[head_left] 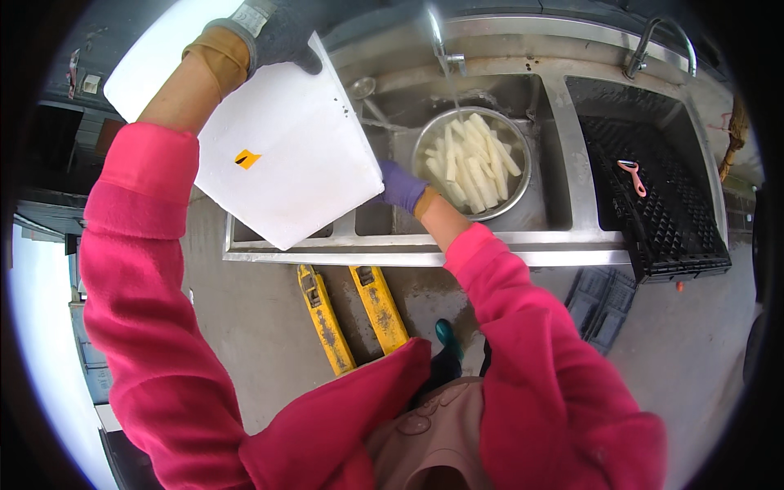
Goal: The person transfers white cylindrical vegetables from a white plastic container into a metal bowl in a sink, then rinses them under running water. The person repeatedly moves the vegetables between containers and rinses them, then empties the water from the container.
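A large white foam box [302, 155], tilted over the left part of the steel sink, shows a broad flat face with a small orange sticker. My left hand [282, 39], in a dark grey glove over a tan one, grips its far edge. At its right corner, my right hand [400, 186] in a purple glove is closed on the edge, its fingertips hidden behind the foam. Just right of that hand, a round metal basin [527, 175] holds water and many peeled, pale white sticks [478, 163]. A running faucet [437, 41] pours into it.
In the right sink bay, a black plastic crate [653, 204] slants over the front edge with a pink peeler [633, 178] on it. A second faucet [661, 41] stands behind. Yellow pallet-jack forks [380, 310] and a grey crate [600, 306] are on the floor below.
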A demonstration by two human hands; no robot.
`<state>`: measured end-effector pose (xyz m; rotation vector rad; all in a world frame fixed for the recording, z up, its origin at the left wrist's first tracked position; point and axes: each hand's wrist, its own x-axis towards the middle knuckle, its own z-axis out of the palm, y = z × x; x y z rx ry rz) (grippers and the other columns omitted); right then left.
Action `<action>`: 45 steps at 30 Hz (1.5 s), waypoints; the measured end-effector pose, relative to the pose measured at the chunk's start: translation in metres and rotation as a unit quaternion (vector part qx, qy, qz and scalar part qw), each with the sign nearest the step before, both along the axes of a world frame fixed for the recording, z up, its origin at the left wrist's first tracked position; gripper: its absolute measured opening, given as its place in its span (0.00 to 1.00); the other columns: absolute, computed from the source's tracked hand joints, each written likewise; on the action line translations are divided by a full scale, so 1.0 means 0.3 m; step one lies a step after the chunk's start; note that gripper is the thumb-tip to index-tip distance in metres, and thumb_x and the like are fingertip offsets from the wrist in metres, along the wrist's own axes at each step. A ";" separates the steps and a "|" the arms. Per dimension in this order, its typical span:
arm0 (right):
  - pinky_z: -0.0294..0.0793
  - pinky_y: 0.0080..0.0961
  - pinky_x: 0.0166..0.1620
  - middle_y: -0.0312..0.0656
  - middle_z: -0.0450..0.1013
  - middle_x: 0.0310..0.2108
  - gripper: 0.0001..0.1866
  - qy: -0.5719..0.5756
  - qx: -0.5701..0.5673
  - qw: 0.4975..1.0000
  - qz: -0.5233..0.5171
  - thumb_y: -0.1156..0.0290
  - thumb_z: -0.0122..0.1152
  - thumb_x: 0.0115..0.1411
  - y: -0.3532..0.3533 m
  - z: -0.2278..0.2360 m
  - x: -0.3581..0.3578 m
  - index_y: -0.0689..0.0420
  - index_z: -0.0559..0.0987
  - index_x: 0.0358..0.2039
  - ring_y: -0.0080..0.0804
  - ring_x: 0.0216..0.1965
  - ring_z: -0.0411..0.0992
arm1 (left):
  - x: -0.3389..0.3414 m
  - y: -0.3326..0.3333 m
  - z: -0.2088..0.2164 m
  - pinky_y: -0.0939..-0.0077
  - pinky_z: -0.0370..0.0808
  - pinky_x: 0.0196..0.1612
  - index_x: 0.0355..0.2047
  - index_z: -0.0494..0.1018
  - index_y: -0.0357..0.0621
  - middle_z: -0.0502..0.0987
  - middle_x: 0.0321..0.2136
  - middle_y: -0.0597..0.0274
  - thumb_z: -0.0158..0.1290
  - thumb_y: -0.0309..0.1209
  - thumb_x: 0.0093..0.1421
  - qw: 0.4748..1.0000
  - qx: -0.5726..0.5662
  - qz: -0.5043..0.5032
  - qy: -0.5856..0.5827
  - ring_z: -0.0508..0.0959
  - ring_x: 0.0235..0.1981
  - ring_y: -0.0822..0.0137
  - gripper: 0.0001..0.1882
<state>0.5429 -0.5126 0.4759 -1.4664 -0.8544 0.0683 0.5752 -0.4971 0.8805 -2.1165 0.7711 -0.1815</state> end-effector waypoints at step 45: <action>0.73 0.41 0.45 0.62 0.75 0.40 0.35 0.011 -0.379 0.822 -0.425 0.56 0.56 0.59 -1.080 0.413 -0.111 0.57 0.62 0.64 0.58 0.42 0.75 | -0.407 0.398 -0.779 0.61 0.56 0.67 0.42 0.75 0.44 0.77 0.41 0.57 0.64 0.45 0.48 0.921 -0.370 0.062 0.103 0.74 0.49 0.60 0.25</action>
